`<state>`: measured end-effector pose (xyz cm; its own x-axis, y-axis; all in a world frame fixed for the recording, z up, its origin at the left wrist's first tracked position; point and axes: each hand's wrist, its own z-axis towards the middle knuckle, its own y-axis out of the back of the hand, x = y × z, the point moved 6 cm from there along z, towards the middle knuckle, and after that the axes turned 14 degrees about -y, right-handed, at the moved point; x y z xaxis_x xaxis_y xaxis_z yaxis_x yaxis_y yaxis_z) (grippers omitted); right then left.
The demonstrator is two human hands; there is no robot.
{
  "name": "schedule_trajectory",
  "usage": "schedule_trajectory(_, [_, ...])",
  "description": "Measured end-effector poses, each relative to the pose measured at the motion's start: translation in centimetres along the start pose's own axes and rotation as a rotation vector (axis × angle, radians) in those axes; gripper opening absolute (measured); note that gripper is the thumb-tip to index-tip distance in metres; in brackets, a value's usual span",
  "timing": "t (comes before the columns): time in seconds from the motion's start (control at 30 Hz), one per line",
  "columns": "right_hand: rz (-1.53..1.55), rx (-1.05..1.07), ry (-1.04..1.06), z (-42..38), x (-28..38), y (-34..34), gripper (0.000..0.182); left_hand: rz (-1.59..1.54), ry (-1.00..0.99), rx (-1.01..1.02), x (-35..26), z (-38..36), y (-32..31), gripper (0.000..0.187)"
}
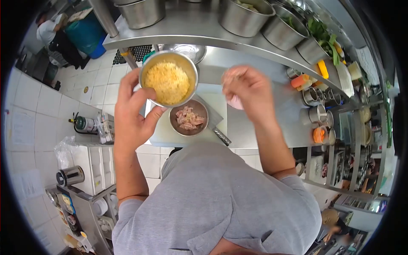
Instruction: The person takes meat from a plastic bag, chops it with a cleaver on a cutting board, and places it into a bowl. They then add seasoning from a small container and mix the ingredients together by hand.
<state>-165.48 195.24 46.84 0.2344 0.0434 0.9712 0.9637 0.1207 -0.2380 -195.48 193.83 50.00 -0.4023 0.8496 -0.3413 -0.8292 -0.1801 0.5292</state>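
My left hand (135, 111) grips the rim of a metal bowl (192, 68), thumb near its lower edge and fingers around its side. Yellow crumbs (168, 85) fill much of that bowl, which is held up and tilted toward me. My right hand (250, 89) is raised to the right, its fingers curled and blurred by motion. A pale pink shape (234, 102) shows just under those fingers; I cannot make out what it is. Below the hands, a second metal bowl (173, 123) with raw meat pieces (189, 119) stands on a pale cutting board (161, 134). A knife (221, 136) lies beside it.
Above the counter (272, 123) runs a steel shelf (187, 32) with several metal containers (246, 17). A round metal lid or dish (193, 52) lies behind my left hand. Bottles (299, 80) and cups line the right. Another person (53, 36) stands at far left.
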Motion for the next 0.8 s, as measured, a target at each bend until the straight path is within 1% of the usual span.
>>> schedule_trajectory(0.03, [0.014, -0.02, 0.006, -0.5, 2.6, -1.1, 0.011, -0.035, 0.004, 0.043, -0.1, -0.2, -0.9, 0.038])
schedule_trajectory(0.07, [-0.04, -0.067, 0.115, -1.0, 5.3, -2.5, 0.011, -0.072, 0.008, 0.091, -0.2, -0.6, -1.9, 0.04])
schedule_trajectory(0.1, [-0.099, -0.113, 0.227, -1.2, 6.6, -3.4, 0.012, -0.117, 0.037, 0.11, -0.1, -1.1, -2.9, 0.039])
schedule_trajectory(0.13, [-0.089, -0.134, 0.234, -0.4, 5.4, -3.5, 0.012, -0.126, 0.022, 0.127, -0.2, -1.4, -4.0, 0.039])
schedule_trajectory(0.2, [-1.179, 0.12, 0.518, 0.1, 1.9, -6.8, 0.015, -0.196, 0.033, 0.149, -0.9, -1.5, -6.0, 0.037])
schedule_trajectory(0.23, [-1.179, 0.116, 0.519, 0.0, 1.5, -6.5, 0.015, -0.181, 0.025, 0.18, -1.3, -1.4, -6.3, 0.036])
schedule_trajectory(0.3, [-1.0, 0.044, 0.514, 0.0, 2.0, -5.6, 0.022, -0.21, 0.043, 0.187, -1.7, -1.2, -6.6, 0.036])
schedule_trajectory(0.33, [-1.005, 0.058, 0.517, 0.0, 2.5, -5.4, 0.022, -0.238, 0.069, 0.186, -1.8, -1.3, -6.9, 0.037])
schedule_trajectory(0.4, [-0.731, -0.051, 0.366, -0.8, 4.3, -3.2, 0.015, -0.252, 0.065, 0.175, -2.1, -1.3, -7.1, 0.036])
schedule_trajectory(0.43, [-0.729, -0.049, 0.37, -1.6, 5.2, -2.9, 0.015, -0.267, 0.044, 0.173, -2.3, -0.9, -7.2, 0.036])
schedule_trajectory(0.5, [-0.478, -0.132, 0.193, -3.2, 6.3, -0.7, 0.015, -0.272, 0.016, 0.154, -2.8, 0.0, -6.3, 0.036])
schedule_trajectory(0.53, [-0.476, -0.13, 0.206, -4.3, 6.8, 0.3, 0.015, -0.281, -0.009, 0.132, -3.3, 0.8, -5.7, 0.035])
schedule_trajectory(0.57, [-0.357, -0.142, 0.151, -5.2, 7.1, 2.0, 0.015, -0.27, -0.02, 0.127, -3.7, 2.0, -5.0, 0.035])
schedule_trajectory(0.6, [-0.238, -0.148, 0.092, -5.8, 7.1, 3.6, 0.015, -0.25, 0.031, 0.051, -4.0, 3.3, -3.7, 0.034])
schedule_trajectory(0.63, [-0.238, -0.138, 0.1, -6.3, 7.1, 5.0, 0.015, -0.231, 0.086, -0.025, -4.3, 4.3, -2.6, 0.032])
schedule_trajectory(0.67, [-0.174, -0.145, 0.114, -6.8, 6.5, 6.6, 0.016, -0.222, 0.088, -0.03, -4.3, 5.5, -2.3, 0.032])
schedule_trajectory(0.7, [-0.109, -0.152, 0.121, -7.0, 5.6, 7.8, 0.016, -0.156, 0.045, -0.141, -4.1, 7.1, -1.6, 0.031])
schedule_trajectory(0.73, [-0.106, -0.145, 0.112, -6.9, 4.7, 8.4, 0.016, -0.091, 0.005, -0.249, -3.7, 8.3, -1.3, 0.031])
schedule_trajectory(0.77, [-0.103, -0.155, 0.065, -6.8, 3.6, 9.1, 0.015, -0.087, 0.017, -0.244, -3.0, 9.3, -2.1, 0.031])
schedule_trajectory(0.8, [-0.099, -0.166, 0.017, -6.7, 2.5, 9.7, 0.014, -0.061, 0.024, -0.311, -2.3, 10.3, -2.8, 0.031])
